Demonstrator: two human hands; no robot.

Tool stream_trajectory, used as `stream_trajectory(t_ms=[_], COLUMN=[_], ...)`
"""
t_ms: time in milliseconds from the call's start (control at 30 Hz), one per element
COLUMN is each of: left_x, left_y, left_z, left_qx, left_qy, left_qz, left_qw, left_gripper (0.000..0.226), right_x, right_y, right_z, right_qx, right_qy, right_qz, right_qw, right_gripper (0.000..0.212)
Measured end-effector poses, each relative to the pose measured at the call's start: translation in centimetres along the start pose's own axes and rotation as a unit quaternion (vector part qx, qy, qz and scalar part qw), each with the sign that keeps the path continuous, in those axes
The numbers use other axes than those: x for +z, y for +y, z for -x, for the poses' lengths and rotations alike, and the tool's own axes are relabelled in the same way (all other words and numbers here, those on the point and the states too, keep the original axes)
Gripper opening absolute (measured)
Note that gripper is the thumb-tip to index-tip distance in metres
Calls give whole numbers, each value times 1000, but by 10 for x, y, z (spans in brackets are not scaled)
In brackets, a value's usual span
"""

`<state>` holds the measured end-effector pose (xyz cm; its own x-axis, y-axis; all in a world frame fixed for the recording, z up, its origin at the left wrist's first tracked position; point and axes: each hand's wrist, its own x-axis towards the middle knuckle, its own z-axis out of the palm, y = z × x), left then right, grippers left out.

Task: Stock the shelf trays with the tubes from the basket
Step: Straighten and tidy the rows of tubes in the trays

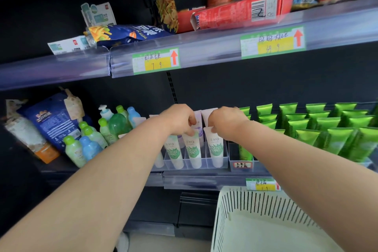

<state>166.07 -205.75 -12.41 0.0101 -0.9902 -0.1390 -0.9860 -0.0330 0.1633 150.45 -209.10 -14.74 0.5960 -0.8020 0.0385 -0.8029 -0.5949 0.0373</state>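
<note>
A clear divided tray [216, 164] on the lower shelf holds white tubes with green leaf labels, caps down. My left hand [180, 118] pinches the top of the middle white tube [193, 149]. My right hand [227, 122] grips the top of the right white tube [215, 149]. A third white tube [173, 153] stands to the left of them. Purple-labelled tubes [198, 127] stand behind in the same tray. The cream slotted basket [245, 210] sits below at the lower right; its visible inside shows no tubes.
Rows of bright green tubes [327, 129] fill trays to the right. Small green and blue bottles [90, 139] and snack bags [47, 125] stand to the left. The upper shelf rail [204, 51] with price tags carries snack packs and a red box overhead.
</note>
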Motion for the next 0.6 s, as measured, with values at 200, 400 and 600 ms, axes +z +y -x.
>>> stream_trajectory(t_ms=[200, 400, 600], left_x=[-2, -4, -4], left_y=[5, 11, 17], left_z=[4, 7, 12], left_qx=[8, 19, 34], left_qy=[14, 21, 42], left_qz=[-3, -7, -11], left_qw=[1000, 1000, 998], left_gripper=[34, 30, 26], right_x=[0, 1, -3], right_y=[1, -1, 6], right_z=[4, 6, 20], right_qx=[19, 23, 21], right_qy=[-12, -4, 26], right_qz=[-6, -11, -9], right_qw=[1000, 1000, 999], right_gripper=[26, 27, 27])
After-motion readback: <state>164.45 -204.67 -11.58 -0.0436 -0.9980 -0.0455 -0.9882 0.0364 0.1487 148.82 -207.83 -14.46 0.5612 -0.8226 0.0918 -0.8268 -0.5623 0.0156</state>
